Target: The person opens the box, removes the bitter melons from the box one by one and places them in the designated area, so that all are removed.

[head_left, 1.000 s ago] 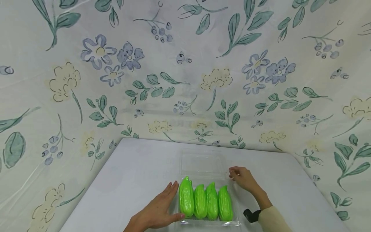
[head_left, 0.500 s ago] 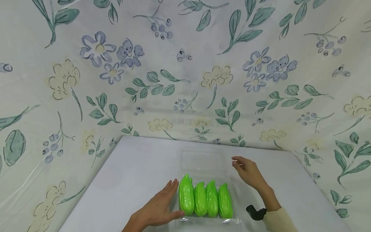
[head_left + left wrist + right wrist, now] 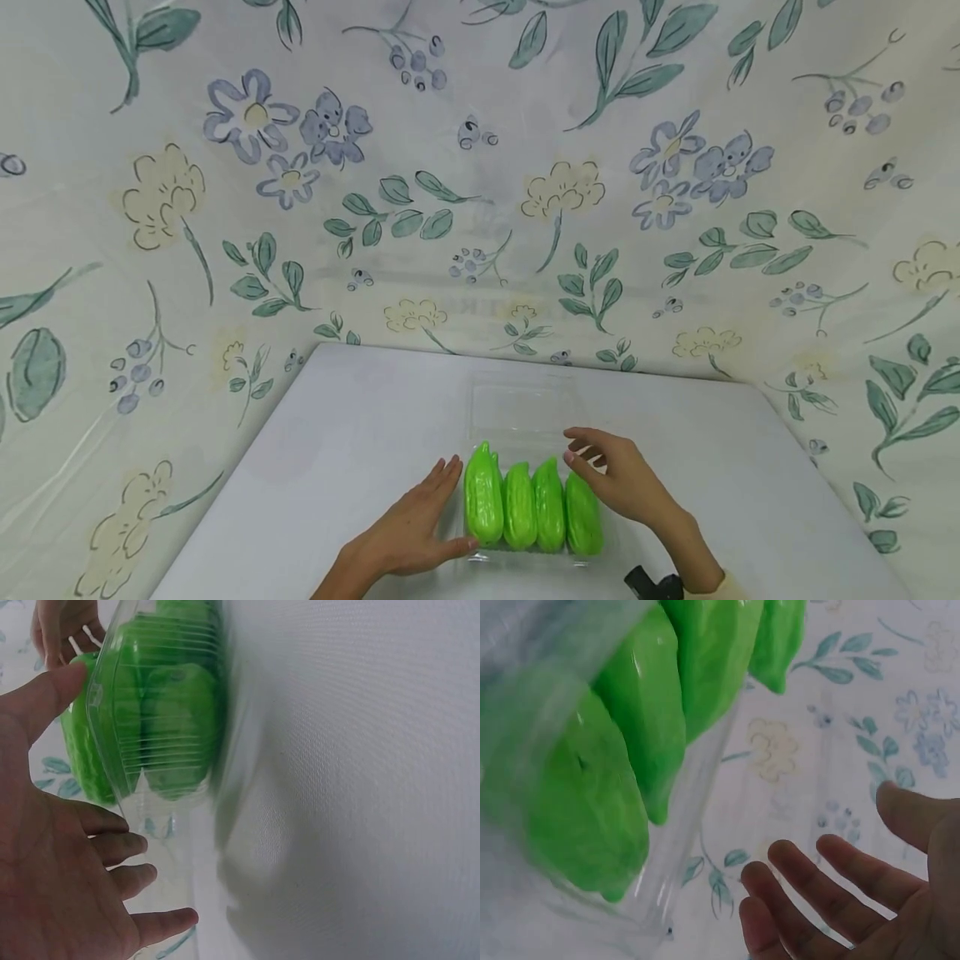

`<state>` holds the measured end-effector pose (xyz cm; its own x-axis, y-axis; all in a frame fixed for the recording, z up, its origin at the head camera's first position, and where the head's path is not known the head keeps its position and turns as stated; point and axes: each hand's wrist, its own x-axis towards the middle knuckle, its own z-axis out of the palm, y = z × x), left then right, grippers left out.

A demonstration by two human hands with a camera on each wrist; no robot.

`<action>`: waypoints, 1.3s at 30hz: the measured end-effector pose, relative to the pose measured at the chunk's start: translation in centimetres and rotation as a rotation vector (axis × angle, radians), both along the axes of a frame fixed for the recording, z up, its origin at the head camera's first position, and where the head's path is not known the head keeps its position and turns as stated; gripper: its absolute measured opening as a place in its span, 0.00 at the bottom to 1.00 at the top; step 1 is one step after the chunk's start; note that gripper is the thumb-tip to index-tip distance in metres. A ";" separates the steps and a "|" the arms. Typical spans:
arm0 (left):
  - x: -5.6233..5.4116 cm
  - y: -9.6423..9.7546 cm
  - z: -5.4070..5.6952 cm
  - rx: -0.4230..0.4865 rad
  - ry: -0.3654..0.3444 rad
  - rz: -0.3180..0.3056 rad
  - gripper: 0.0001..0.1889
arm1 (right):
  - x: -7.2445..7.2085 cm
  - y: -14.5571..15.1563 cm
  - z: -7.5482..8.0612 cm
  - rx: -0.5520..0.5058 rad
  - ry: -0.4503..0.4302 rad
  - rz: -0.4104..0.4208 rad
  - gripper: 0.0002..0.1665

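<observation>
Gourds [image 3: 520,507], four or more, lie in one box [image 3: 525,557] by the left hand [image 3: 411,531], fingers straight, and right hand [image 3: 621,473], fingers half-bent.

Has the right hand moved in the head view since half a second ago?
Yes: judged against the clear container, the right hand has shifted leftward and somewhat down the image, now overlapping the container's right side.

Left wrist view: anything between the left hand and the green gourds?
Yes: the clear plastic container puts its ribbed side wall between the left hand and the lower gourds. The upper gourd rises past the rim with nothing visible before it.
</observation>
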<state>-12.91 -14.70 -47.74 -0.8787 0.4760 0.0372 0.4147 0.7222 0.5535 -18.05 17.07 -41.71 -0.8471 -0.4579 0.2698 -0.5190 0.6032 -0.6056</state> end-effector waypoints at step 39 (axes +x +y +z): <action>0.0 0.1 -0.5 0.013 0.005 0.011 0.57 | 2.8 -2.6 -4.4 0.286 -0.027 0.009 0.47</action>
<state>-12.89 -14.56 -48.23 -0.8838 0.4653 0.0479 0.4092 0.7196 0.5610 -15.27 14.51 -46.08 -0.8478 -0.5194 0.1065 -0.5111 0.7470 -0.4252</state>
